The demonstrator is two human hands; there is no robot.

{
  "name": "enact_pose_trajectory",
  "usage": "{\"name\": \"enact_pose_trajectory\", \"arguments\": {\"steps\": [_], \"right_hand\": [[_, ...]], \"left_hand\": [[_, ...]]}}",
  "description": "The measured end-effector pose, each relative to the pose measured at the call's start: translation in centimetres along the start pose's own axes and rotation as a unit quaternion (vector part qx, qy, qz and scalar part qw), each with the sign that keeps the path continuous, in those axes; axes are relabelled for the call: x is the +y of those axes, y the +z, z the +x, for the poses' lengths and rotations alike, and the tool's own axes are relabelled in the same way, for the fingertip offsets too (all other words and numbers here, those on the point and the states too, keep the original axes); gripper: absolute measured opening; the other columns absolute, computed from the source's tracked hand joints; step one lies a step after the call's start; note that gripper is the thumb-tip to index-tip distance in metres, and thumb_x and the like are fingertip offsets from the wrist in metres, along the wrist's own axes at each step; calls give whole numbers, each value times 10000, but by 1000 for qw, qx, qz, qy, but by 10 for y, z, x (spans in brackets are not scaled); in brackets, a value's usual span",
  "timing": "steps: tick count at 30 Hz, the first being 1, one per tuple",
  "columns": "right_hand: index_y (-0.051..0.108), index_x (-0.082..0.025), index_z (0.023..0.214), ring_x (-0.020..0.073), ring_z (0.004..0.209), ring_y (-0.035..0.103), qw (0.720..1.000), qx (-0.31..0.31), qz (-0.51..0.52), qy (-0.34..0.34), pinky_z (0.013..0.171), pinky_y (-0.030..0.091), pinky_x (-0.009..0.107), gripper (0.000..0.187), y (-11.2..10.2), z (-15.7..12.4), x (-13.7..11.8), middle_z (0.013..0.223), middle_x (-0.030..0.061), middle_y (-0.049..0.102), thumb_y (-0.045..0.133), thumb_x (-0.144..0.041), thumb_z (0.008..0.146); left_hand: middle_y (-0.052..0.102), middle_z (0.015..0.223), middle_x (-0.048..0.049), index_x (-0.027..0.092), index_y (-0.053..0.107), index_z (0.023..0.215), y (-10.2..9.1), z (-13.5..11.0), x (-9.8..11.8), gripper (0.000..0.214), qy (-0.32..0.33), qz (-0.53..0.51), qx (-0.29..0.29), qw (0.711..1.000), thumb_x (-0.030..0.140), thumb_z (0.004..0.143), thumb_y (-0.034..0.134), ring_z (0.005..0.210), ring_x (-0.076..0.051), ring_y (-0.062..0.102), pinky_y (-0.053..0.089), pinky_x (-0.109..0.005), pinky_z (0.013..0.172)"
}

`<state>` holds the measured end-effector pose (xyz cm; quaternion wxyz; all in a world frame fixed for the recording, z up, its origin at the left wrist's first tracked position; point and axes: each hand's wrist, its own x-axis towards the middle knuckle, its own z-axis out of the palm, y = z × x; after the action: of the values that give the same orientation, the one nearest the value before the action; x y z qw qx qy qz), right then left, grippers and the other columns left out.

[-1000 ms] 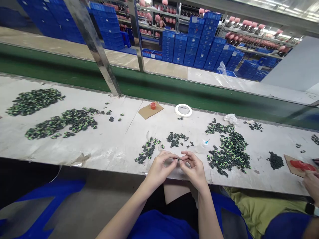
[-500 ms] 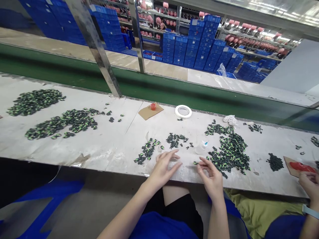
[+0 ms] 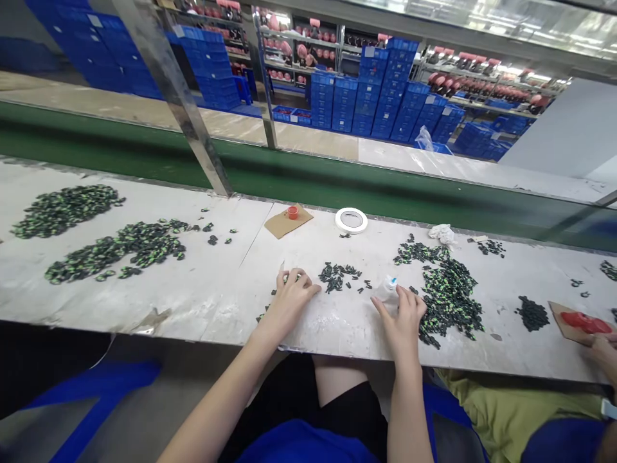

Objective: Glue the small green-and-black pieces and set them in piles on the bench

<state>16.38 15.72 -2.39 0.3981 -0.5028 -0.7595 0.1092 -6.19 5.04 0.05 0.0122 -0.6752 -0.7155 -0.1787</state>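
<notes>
My left hand [image 3: 289, 299] lies over a small group of black-and-green parts [image 3: 263, 314], covering most of it. Its fingers are bent down and the thumb stands apart to the right; whether its fingertips touch a part is hidden. My right hand [image 3: 403, 316] is at a small clear bottle with a blue tip [image 3: 385, 290]. Thumb and index finger are apart on either side of the bottle, which stands on the table. A loose group of small black pieces [image 3: 332, 276] lies between my hands. Right of my right hand spreads a large pile of black-and-green parts [image 3: 450, 292].
At the back are a roll of white tape [image 3: 339, 220] and cardboard [image 3: 279, 226] with a red cup [image 3: 292, 212]. Crumpled white tissue [image 3: 442, 234] lies farther right. Two bigger piles [image 3: 70, 209] are at left. A co-worker's hand [image 3: 605, 352] is at the right edge, near red material [image 3: 581, 321].
My left hand has moved left onto the small group of parts. My right hand has come up to the bottle, and the green part formerly at its fingertips no longer shows.
</notes>
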Motion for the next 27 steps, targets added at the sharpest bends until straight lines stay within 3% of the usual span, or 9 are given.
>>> {"name": "enact_pose_trajectory", "arguments": {"steps": [7, 11, 16, 20, 23, 27], "right_hand": [[549, -177, 1033, 321, 1183, 473, 991, -37, 115, 62, 954, 406, 488, 444, 5, 0, -13, 1120, 159, 608, 570, -549, 791], [559, -179, 1029, 263, 956, 632, 962, -67, 233, 128, 833, 498, 414, 427, -3, -9, -25, 1025, 121, 667, 671, -469, 737], [666, -161, 899, 221, 785, 643, 925, 20, 344, 160, 699, 514, 342, 337, -5, -23, -36, 850, 64, 688, 728, -405, 675], [693, -129, 825, 196, 661, 613, 900, 53, 375, 214, 583, 478, 302, 324, 0, -30, -37, 753, 70, 673, 706, -425, 695], [688, -118, 710, 169, 552, 563, 910, 36, 339, 235, 518, 446, 281, 356, 1, -31, -42, 610, 53, 638, 673, -474, 714], [675, -127, 633, 149, 495, 519, 940, -11, 274, 203, 471, 413, 253, 349, -1, -29, -52, 522, 23, 598, 680, -468, 710]], "left_hand": [[653, 934, -57, 241, 654, 945, 4, -4, 19, 347, -41, -118, -9, 992, 22, 872, 395, 1010, -244, 510, 298, -515, 956], [700, 885, -26, 230, 638, 891, 15, -4, 36, 140, -93, -210, -19, 973, 191, 895, 504, 956, -233, 553, 313, -478, 917], [711, 920, -66, 216, 660, 818, 25, -12, 44, 112, -145, -177, 72, 971, 257, 875, 574, 1047, -296, 526, 313, -465, 865], [722, 1019, -55, 239, 661, 952, 30, -18, 42, 140, -131, -180, 91, 971, 168, 862, 581, 1080, -288, 540, 329, -443, 855], [737, 1003, -39, 242, 660, 977, 33, -17, 42, 186, -134, -199, 101, 966, 130, 861, 567, 1075, -264, 569, 335, -431, 872], [746, 960, -31, 240, 670, 970, 34, -16, 41, 154, -153, -225, 97, 957, 170, 866, 581, 1022, -235, 613, 343, -411, 876]]}}
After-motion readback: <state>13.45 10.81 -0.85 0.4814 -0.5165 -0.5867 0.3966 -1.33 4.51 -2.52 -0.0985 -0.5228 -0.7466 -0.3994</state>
